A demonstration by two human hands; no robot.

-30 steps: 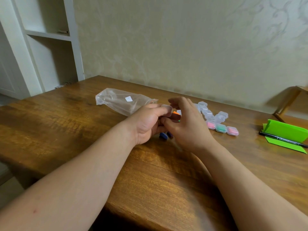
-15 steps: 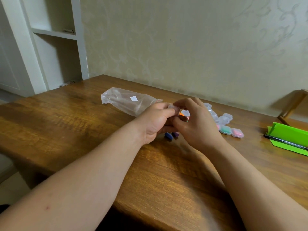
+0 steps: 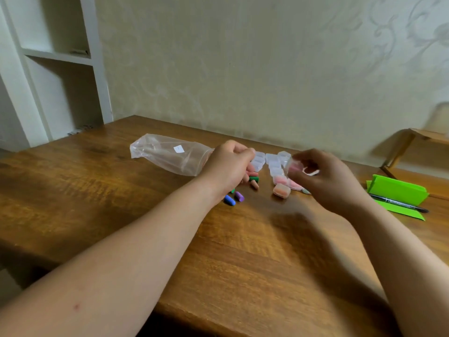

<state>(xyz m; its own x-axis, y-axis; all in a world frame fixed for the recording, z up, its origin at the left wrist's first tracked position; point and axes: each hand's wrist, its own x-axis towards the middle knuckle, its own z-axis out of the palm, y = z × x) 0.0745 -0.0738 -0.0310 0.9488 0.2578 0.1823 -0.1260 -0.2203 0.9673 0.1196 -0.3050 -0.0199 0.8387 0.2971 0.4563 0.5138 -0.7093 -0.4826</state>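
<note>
My right hand (image 3: 325, 181) pinches a small clear plastic box (image 3: 295, 166), blurred, just above the table. A cluster of small clear boxes (image 3: 273, 161) lies behind it, and one box with orange contents (image 3: 281, 190) sits on the wood in front. My left hand (image 3: 227, 166) hovers with curled fingers over loose coloured pieces: green (image 3: 254, 178), brown (image 3: 254, 185), purple (image 3: 239, 196) and blue (image 3: 229, 200). Whether its fingers hold a piece is hidden.
A crumpled clear plastic bag (image 3: 167, 154) lies left of my left hand. Folded green paper (image 3: 398, 190) with a black pen (image 3: 398, 203) on it sits at the right. The wooden table (image 3: 145, 215) meets the wall behind; a white shelf (image 3: 58, 57) stands at far left.
My hands, joined around one small box before, have parted. The right hand moved right with a clear box. The orange-filled box now lies in the open on the table.
</note>
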